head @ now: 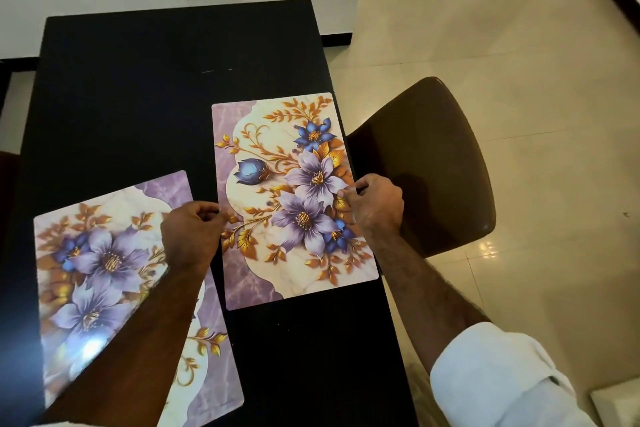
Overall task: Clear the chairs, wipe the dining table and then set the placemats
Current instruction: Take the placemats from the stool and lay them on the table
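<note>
Now we pinch the right-hand floral placemat (291, 198) by its two long edges, our left hand (192, 232) on the inner edge and our right hand (372, 206) on the outer. It lies on the black dining table (145, 87) beside the brown chair (433, 163). A second floral placemat (93, 274) lies under our left forearm.

The black rectangular dining table (138, 87) has a dark, matte top. Two glossy rectangular placemats lie flat on it, both printed with purple and blue flowers, golden leaves and purple marble corners. The right placemat (277, 156) lies at the table's right edge, its right side reaching slightly past that edge. The left placemat (86, 253) lies near it, turned a little, and partly hidden under a forearm.
</note>
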Demonstrator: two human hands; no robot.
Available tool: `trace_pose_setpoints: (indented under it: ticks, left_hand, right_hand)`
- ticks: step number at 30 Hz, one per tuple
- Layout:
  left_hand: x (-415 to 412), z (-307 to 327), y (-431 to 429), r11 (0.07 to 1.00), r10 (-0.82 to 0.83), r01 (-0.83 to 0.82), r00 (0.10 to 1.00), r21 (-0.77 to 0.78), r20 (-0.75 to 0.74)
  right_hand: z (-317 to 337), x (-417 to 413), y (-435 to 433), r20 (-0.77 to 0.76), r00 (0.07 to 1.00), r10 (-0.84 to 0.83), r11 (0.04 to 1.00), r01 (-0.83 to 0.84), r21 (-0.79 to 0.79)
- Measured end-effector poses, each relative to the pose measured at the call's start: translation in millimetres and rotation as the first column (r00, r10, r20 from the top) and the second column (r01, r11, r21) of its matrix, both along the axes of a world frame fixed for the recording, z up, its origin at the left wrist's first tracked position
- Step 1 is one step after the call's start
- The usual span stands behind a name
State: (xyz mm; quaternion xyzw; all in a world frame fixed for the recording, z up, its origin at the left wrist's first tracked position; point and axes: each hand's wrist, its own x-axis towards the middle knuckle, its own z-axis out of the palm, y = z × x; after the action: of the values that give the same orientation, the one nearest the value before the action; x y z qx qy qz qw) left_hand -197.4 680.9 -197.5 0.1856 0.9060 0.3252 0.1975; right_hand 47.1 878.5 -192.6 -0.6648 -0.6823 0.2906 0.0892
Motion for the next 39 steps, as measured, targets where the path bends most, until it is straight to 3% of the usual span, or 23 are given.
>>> trace_pose_setpoints:
  ticks: [23,28,30,33,37,39]
  left_hand:
    - [6,7,1,0.998,-0.002,0.000,1.000,-0.058,-0.026]
    - [3,19,-17,0.995,0.054,-0.056,0.998,0.082,0.027]
    - [2,29,-38,0.976,0.102,-0.102,0.995,0.190,0.012]
    - [2,44,-95,0.960,0.154,-0.140,0.987,0.243,-0.041]
    - [-8,45,-188,0.951,0.291,-0.281,0.954,0.128,-0.070]
    - [-22,45,-228,0.925,0.368,-0.374,0.926,-0.061,-0.086]
  right_hand:
    - [3,0,-14,-0.039,0.999,-0.026,0.999,0.027,0.033]
    - [25,-5,-22,-0.046,0.998,-0.036,0.997,0.039,0.070]
    - [42,-11,-42,-0.058,0.998,0.017,0.986,-0.008,0.164]
    - [58,-38,-113,-0.062,0.974,0.220,0.964,-0.207,0.168]
    - [55,-81,-232,-0.070,0.845,0.529,0.847,-0.521,0.107]
    - [56,-103,-278,-0.007,0.792,0.610,0.792,-0.609,0.032]
